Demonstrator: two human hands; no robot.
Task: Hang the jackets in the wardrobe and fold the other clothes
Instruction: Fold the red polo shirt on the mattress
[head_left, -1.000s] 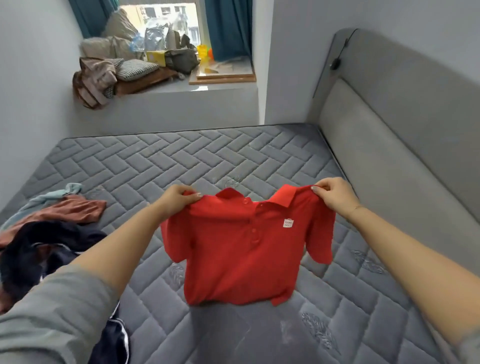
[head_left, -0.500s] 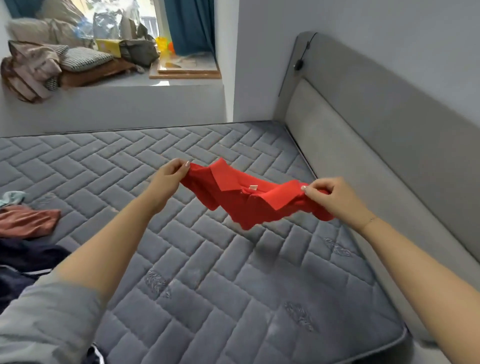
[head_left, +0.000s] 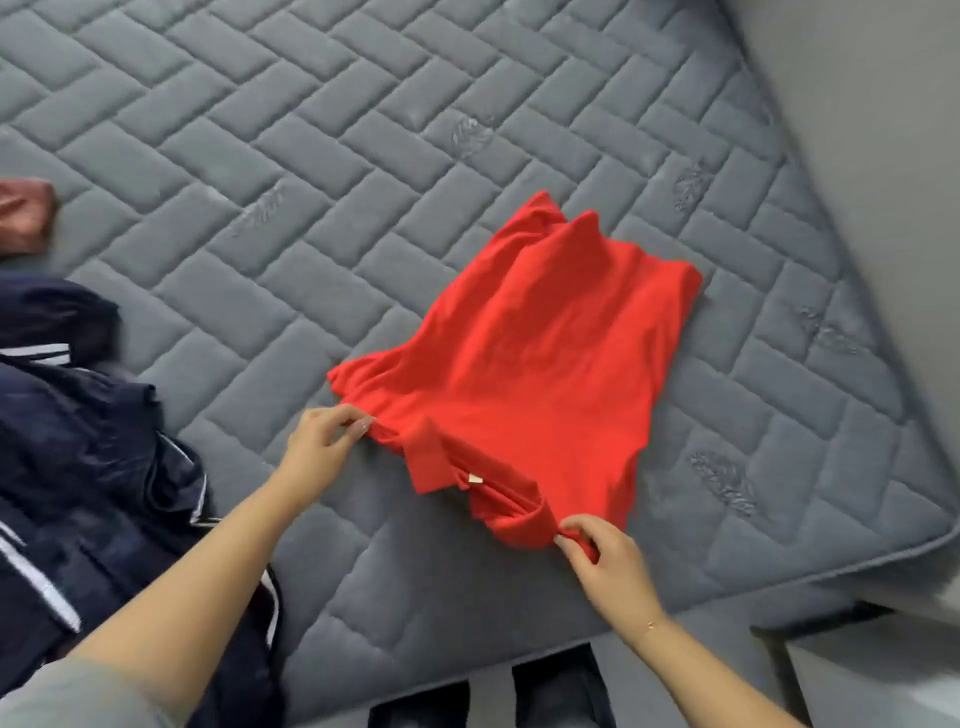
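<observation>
The left hand (head_left: 321, 441) pinches one shoulder of the red shirt (head_left: 524, 358) and the right hand (head_left: 605, 558) pinches the other, the shirt lying collar-near on the grey mattress (head_left: 322, 171), with a dark jacket (head_left: 88, 457) at nine o'clock.

Open quilted mattress (head_left: 322, 156) stretches beyond and to the left of the red shirt (head_left: 530, 353), giving wide passage there. A heap of dark navy clothing (head_left: 78, 441) blocks the near left, just beside the left forearm. The grey headboard (head_left: 857, 130) walls off the right edge.
</observation>
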